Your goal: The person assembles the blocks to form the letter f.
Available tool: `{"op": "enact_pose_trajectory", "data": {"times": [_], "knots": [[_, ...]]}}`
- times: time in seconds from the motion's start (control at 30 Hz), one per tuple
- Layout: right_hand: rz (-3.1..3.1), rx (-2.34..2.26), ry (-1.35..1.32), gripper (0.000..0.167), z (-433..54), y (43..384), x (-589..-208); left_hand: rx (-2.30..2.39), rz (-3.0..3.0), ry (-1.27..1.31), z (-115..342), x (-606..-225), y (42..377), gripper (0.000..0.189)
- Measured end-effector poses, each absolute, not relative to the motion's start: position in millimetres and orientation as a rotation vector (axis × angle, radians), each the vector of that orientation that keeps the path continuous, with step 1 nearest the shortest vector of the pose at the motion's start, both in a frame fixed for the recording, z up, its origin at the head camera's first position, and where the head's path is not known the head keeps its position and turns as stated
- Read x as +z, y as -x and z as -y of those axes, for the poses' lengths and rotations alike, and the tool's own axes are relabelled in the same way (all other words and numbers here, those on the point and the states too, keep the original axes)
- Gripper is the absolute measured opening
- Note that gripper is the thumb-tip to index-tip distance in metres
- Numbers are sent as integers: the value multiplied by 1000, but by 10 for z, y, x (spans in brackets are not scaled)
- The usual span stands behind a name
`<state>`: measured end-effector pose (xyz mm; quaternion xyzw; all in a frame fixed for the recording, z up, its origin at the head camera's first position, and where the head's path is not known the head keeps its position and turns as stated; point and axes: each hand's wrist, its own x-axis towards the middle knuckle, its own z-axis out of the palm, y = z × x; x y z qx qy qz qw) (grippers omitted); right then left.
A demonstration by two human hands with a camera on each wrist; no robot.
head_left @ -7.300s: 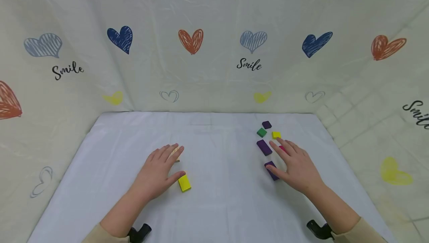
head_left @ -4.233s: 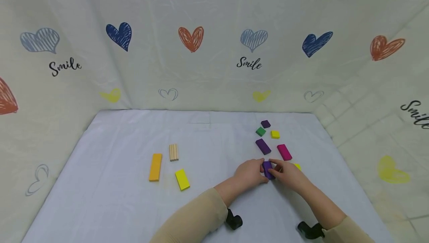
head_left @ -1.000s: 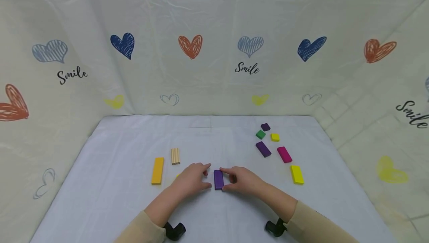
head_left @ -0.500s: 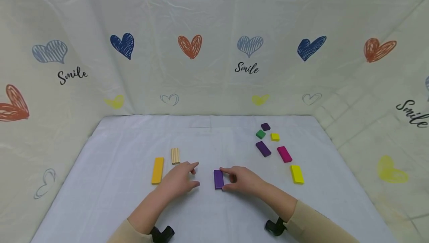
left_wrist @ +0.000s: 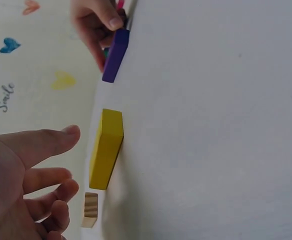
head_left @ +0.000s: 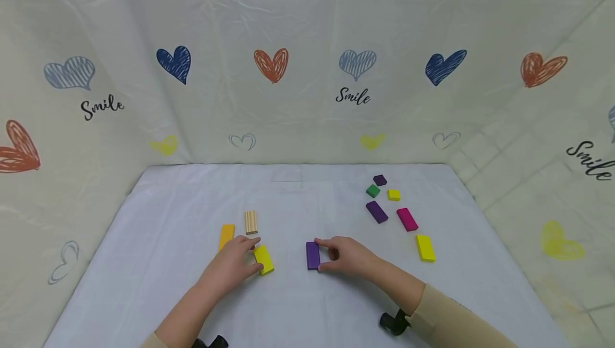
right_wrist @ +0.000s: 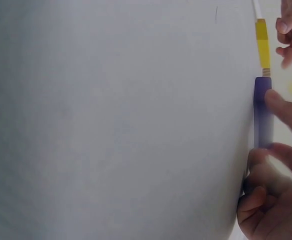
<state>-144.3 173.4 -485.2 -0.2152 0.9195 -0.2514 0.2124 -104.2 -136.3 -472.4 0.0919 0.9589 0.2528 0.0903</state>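
A purple block (head_left: 313,256) lies flat on the white cloth near the middle. My right hand (head_left: 351,258) holds it by its right side, the thumb at the near end and the index finger at the far end. My left hand (head_left: 231,260) is just left of a yellow block (head_left: 265,261), thumb and index finger spread. In the left wrist view a gap shows between the thumb and the yellow block (left_wrist: 106,150). Behind that hand lies an orange block (head_left: 227,235), partly covered by it. A striped wooden block (head_left: 251,222) lies just beyond the fingers.
To the right on the cloth (head_left: 307,305) lie a second purple block (head_left: 377,212), a pink block (head_left: 407,219), another yellow block (head_left: 425,248), and small green (head_left: 372,191), yellow (head_left: 394,195) and dark purple (head_left: 380,180) blocks. A printed curtain (head_left: 307,108) stands behind.
Both hands took the purple block from the right group; it now lies mid-cloth. My left hand has left it and moved left to the yellow block. The right hand stays on the purple block.
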Motion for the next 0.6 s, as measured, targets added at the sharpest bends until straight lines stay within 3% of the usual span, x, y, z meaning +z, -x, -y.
{"op": "enact_pose_trajectory", "data": {"times": [0.6], "knots": [[-2541,-725,583,68,-1738,1438,-4834,688,-2775,-183,1309,-4892,1107,70]]}}
